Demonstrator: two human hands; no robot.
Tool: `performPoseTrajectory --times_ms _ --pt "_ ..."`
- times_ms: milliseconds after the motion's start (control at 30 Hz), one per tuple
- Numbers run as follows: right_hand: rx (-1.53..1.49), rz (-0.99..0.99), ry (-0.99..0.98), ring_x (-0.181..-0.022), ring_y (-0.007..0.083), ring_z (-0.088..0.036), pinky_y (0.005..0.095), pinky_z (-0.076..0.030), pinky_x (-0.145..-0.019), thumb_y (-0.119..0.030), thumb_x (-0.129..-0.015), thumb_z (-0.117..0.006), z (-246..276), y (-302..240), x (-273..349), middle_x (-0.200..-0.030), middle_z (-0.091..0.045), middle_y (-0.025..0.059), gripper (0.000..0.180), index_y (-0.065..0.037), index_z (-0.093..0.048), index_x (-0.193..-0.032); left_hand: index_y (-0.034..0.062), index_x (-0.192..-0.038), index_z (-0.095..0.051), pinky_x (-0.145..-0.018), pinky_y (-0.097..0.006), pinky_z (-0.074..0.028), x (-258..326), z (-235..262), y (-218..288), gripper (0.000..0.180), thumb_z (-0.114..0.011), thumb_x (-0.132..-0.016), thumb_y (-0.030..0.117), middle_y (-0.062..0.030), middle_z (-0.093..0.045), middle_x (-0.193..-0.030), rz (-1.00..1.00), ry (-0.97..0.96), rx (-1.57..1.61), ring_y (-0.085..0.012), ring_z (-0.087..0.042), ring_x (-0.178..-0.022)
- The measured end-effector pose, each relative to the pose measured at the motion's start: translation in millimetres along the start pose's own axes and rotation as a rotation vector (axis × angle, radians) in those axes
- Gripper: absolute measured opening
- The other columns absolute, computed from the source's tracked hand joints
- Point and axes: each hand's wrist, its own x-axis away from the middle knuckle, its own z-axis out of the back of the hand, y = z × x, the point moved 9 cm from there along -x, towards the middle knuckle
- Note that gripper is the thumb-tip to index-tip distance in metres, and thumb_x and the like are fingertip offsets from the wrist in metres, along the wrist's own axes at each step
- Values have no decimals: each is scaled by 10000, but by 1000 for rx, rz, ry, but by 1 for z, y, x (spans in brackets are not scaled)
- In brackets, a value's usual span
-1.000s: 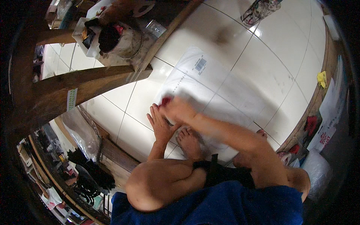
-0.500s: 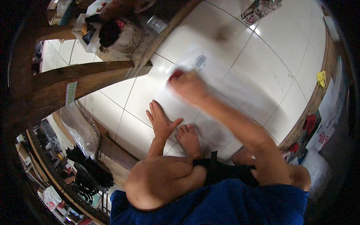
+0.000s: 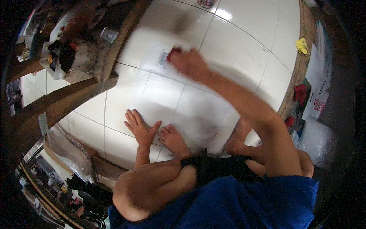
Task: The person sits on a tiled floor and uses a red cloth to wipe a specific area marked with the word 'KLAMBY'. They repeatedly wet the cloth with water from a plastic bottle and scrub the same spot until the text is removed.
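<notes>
A large clear plastic bag (image 3: 160, 97), printed with a barcode near its far end, lies flat on the white tiled floor in front of my feet. My right hand (image 3: 190, 65) is closed around a crumpled dark red cloth (image 3: 174, 56) over the far end of the bag, beside the barcode. Motion blurs that hand a little, and most of the cloth is hidden under the fingers. Nearer to me on the left, my left hand (image 3: 142, 129) is spread flat, palm down, at the bag's near left edge. It holds nothing.
Left stands a wooden frame (image 3: 65, 97) with a tub (image 3: 87, 55) and a box of dark items on its ledge. Along the right wooden edge lie a yellow crumpled piece (image 3: 302, 46), red scraps (image 3: 300, 94) and bubble wrap (image 3: 318, 141). A patterned can (image 3: 207, 3) stands at the far edge.
My view has shifted, so the scene slides left and the can moves almost out of sight. My right hand with the cloth has moved from left of the barcode to its right.
</notes>
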Motion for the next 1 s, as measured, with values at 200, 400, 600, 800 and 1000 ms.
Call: performPoseTrajectory --times_ms 200,400,600,800,1000 --pt "-352 310 38 -610 246 -644 435 -474 -507 -217 -817 -572 -37 -151 142 -666 -612 69 82 -140 -544 -828 -66 -1480 -129 -1125 -620 -100 -1 7 12 1253 -700 -665 695 -308 -107 -1539 -25 -14 3 -438 -91 -1444" --pt "90 -26 -64 -648 223 -639 418 -454 -636 -209 -855 -554 -22 -9 148 -699 -633 30 64 -160 -584 -882 -75 -1479 -95 -1130 -612 -97 1 14 16 1251 -754 -665 610 -311 -78 -1543 13 -95 14 -434 -65 -1449" --pt "115 -287 16 -744 236 -646 403 -465 -728 -210 -835 -590 50 77 152 -718 -627 39 99 -123 -605 -879 -68 -1483 -96 -1133 -606 -87 -5 11 13 1218 -752 -689 583 -316 -69 -1542 -28 -81 21 -436 -72 -1448" --pt "-64 143 279 -715 172 -586 378 -414 -662 -201 -826 -570 15 -86 153 -742 -560 4 55 -160 -550 -857 -38 -1492 -93 -1141 -594 -95 -9 16 62 1138 -716 -745 553 -311 -79 -1541 -324 58 45 -434 -79 -1446" --pt "12 -105 -118 -685 181 -563 389 -400 -622 -221 -795 -593 -70 -59 181 -719 -544 0 77 -156 -554 -808 -39 -1491 -94 -1146 -586 -91 -16 3 60 1118 -695 -766 563 -310 -80 -1540 -337 -8 -18 -435 -80 -1445"
